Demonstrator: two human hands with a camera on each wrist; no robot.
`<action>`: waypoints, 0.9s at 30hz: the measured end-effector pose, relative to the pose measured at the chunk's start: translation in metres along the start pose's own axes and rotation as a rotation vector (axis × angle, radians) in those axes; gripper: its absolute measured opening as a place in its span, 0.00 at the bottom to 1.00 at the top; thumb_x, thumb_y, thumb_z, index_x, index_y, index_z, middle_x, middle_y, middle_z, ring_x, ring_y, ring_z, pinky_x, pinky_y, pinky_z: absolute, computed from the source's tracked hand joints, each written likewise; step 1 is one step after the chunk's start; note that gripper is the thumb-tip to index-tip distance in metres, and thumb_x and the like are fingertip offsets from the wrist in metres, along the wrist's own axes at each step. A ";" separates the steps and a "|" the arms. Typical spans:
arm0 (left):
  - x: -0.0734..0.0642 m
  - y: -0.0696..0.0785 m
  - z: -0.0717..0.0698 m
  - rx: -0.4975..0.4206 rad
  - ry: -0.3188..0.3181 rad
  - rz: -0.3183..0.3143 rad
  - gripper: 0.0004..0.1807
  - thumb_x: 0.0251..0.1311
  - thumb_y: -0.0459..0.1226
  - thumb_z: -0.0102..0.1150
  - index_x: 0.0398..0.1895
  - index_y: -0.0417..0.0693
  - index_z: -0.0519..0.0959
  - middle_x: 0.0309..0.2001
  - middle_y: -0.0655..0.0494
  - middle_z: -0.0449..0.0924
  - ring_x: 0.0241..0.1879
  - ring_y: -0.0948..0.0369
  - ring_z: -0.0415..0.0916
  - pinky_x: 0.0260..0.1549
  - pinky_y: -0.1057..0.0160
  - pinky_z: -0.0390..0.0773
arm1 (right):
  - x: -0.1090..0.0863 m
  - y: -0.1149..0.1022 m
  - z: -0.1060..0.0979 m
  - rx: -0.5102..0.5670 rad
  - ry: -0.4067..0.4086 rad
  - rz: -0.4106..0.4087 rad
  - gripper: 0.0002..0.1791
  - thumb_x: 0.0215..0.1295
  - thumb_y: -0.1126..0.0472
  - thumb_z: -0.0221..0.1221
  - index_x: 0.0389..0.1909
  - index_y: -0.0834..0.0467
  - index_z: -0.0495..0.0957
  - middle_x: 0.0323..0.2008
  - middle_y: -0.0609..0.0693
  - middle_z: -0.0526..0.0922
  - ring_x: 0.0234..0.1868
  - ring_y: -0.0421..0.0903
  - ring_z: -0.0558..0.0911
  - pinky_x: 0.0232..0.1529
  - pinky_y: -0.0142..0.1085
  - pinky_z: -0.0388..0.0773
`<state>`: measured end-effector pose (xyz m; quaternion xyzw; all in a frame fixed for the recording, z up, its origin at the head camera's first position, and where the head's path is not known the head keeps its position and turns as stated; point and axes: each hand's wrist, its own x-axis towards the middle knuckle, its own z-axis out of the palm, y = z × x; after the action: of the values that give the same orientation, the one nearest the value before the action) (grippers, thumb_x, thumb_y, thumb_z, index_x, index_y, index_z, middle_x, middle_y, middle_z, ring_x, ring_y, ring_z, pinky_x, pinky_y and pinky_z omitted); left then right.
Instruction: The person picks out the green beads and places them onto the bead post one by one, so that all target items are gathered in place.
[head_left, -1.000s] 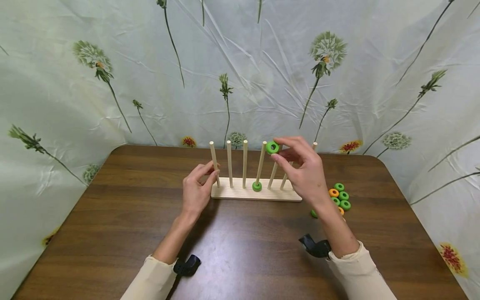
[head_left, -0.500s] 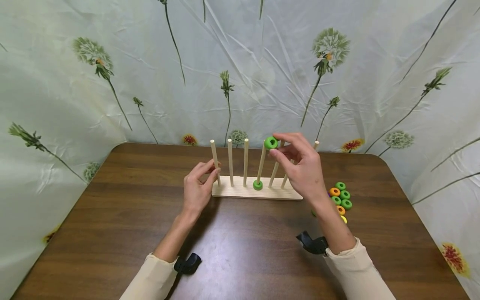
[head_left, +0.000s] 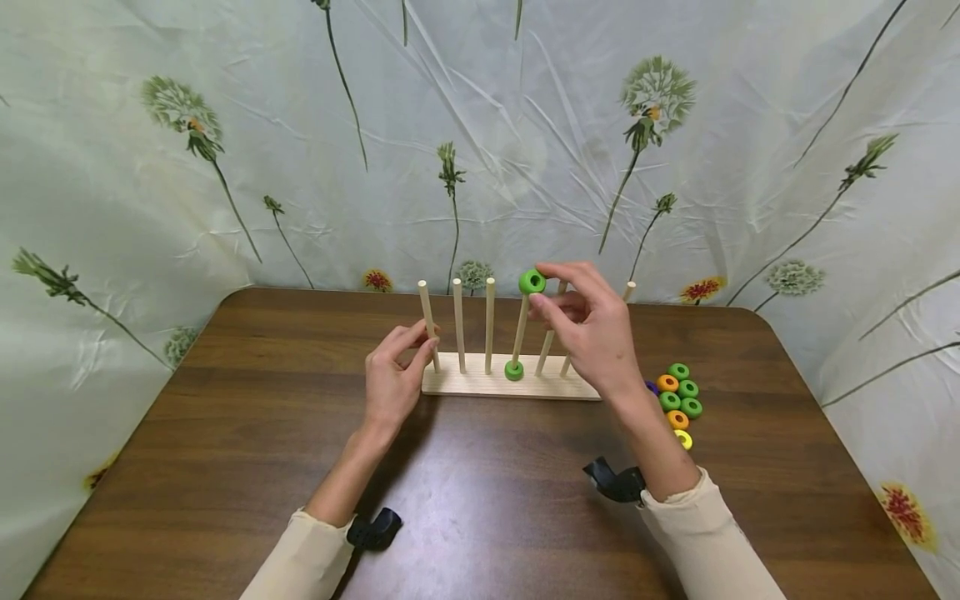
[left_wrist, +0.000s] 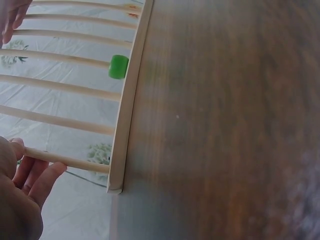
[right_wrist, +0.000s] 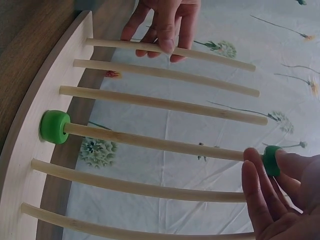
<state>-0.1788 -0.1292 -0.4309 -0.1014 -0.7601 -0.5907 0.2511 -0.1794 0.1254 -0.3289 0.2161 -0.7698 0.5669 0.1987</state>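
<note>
A pale wooden base [head_left: 480,385] with several upright pegs stands on the table. My left hand [head_left: 393,375] pinches the leftmost peg [head_left: 428,312] between thumb and fingers. At the top of the fourth peg from the left, my right hand [head_left: 600,337] pinches a green ring [head_left: 524,284] by its edge, its hole tilted towards me. In the right wrist view fingers cover the peg's tip beside this ring [right_wrist: 271,161], so whether the peg has entered the hole I cannot tell. Another green ring [right_wrist: 53,126] sits at the bottom of that same peg.
Right of the base, several loose rings lie grouped on the brown table [head_left: 480,500]: green [head_left: 691,407], orange [head_left: 677,420], yellow [head_left: 682,439] and a partly hidden purple one [head_left: 652,387]. A flower-patterned cloth [head_left: 525,167] hangs behind the table.
My right hand has moved slightly left with the green ring, from beside the fourth peg to over its top. The left hand keeps its hold on the leftmost peg.
</note>
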 end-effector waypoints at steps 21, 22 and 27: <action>-0.001 -0.001 0.001 0.021 0.011 0.017 0.11 0.66 0.28 0.68 0.49 0.40 0.88 0.38 0.43 0.85 0.40 0.56 0.86 0.39 0.73 0.89 | -0.011 -0.002 -0.017 -0.016 0.016 0.000 0.21 0.69 0.69 0.66 0.61 0.56 0.81 0.54 0.54 0.77 0.41 0.35 0.88 0.41 0.25 0.86; 0.000 -0.001 0.001 0.018 0.011 0.016 0.11 0.66 0.28 0.67 0.49 0.39 0.88 0.38 0.43 0.85 0.40 0.55 0.86 0.39 0.73 0.89 | -0.012 -0.002 -0.018 -0.011 0.019 -0.004 0.21 0.68 0.70 0.66 0.61 0.57 0.81 0.54 0.55 0.77 0.42 0.34 0.87 0.42 0.25 0.86; 0.001 -0.001 0.001 0.007 0.005 0.008 0.11 0.66 0.28 0.67 0.50 0.39 0.88 0.38 0.42 0.85 0.41 0.54 0.86 0.40 0.76 0.88 | -0.016 -0.001 -0.022 -0.021 0.046 -0.026 0.19 0.66 0.72 0.67 0.57 0.61 0.82 0.52 0.50 0.79 0.43 0.30 0.85 0.43 0.24 0.85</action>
<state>-0.1799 -0.1287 -0.4315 -0.1022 -0.7610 -0.5874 0.2558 -0.1642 0.1478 -0.3305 0.2109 -0.7680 0.5610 0.2258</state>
